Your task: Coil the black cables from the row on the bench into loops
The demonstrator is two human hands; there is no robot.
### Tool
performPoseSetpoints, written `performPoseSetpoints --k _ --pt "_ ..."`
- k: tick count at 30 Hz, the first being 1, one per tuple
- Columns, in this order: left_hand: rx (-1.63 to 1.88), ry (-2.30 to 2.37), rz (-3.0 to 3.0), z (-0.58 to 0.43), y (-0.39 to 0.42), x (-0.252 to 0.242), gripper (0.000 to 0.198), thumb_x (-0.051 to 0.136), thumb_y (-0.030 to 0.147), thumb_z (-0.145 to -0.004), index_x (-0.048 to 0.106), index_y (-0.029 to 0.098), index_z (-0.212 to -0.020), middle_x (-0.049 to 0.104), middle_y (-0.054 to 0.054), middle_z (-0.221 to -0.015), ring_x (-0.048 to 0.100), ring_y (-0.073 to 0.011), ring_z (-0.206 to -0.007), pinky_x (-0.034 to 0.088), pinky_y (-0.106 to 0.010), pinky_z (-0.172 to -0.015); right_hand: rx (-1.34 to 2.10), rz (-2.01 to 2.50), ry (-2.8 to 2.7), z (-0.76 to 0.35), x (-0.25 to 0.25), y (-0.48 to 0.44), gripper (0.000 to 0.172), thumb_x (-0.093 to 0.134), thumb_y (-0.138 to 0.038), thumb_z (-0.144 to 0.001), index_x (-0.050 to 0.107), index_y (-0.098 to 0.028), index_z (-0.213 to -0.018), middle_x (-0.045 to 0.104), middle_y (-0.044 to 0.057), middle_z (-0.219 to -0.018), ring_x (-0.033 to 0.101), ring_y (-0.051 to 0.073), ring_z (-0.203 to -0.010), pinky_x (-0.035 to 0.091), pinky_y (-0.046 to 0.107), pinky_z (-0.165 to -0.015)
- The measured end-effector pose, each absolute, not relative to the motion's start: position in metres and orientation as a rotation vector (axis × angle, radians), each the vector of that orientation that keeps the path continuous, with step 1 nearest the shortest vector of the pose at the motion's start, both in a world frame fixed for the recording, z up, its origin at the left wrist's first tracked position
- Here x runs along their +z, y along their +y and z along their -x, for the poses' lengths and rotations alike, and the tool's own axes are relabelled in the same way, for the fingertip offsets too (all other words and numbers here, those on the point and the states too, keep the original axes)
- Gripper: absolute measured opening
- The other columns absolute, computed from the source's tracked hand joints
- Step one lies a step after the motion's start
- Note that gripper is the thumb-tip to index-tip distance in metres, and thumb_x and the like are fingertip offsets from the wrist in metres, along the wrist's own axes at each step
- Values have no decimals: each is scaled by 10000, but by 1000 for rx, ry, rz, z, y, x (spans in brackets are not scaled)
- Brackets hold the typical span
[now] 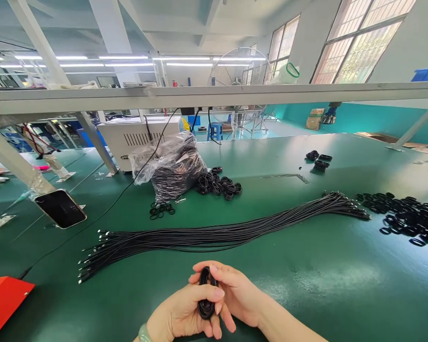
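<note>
My left hand (183,311) and my right hand (235,292) meet at the bottom centre, both closed around a small coiled black cable (206,294). The coil stands upright between my fingers, with its loop showing above them. Just beyond my hands a long bundle of straight black cables (214,235) lies across the green table (306,285), running from lower left to upper right, metal tips at both ends.
A clear plastic bag of black cables (171,166) sits behind, with black coils (219,183) beside it and more coils (406,216) at right. A phone (60,208) leans at left, a red object (2,297) at lower left, a white machine (135,135) behind.
</note>
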State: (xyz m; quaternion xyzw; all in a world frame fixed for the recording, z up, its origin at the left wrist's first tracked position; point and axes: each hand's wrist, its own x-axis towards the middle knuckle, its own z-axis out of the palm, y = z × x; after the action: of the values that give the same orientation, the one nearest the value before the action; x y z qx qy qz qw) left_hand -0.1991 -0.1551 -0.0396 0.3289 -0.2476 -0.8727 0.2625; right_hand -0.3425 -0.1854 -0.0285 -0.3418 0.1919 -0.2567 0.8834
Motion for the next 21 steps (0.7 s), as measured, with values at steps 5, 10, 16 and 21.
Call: performPoseSetpoints --k 5,10,16,21 --pt "-2350 -612 -828 202 -152 -38 237 625 289 -733 640 96 -598 727 -151 -623 627 -129 -397 379 -132 -313 -571 652 353 344 -28 -186 350 631 -461 -856 652 -164 -1039 656 93 -997 661 162 -816 534 293 -727" --pt "-2300 -584 -807 205 -152 -37 199 663 295 -729 682 98 -702 718 -107 -634 578 -97 -371 372 -144 -328 -509 747 347 346 -30 -191 407 616 -528 -850 629 -167 -1036 661 70 -977 572 51 -503 465 191 -533" --pt "-2257 -611 -832 205 -150 -43 309 655 351 -756 677 73 -621 583 -45 -452 434 -63 -294 275 -170 -306 -570 791 372 344 -21 -189 367 705 -477 -789 643 -168 -977 662 58 -948 638 123 -755 498 224 -677" --pt "-2128 -700 -836 204 -154 -39 296 764 358 -698 683 76 -654 623 -63 -595 595 -107 -564 440 -184 -556 -708 829 410 335 -32 -186 425 683 -527 -765 662 -172 -998 674 73 -949 633 157 -781 481 267 -696"
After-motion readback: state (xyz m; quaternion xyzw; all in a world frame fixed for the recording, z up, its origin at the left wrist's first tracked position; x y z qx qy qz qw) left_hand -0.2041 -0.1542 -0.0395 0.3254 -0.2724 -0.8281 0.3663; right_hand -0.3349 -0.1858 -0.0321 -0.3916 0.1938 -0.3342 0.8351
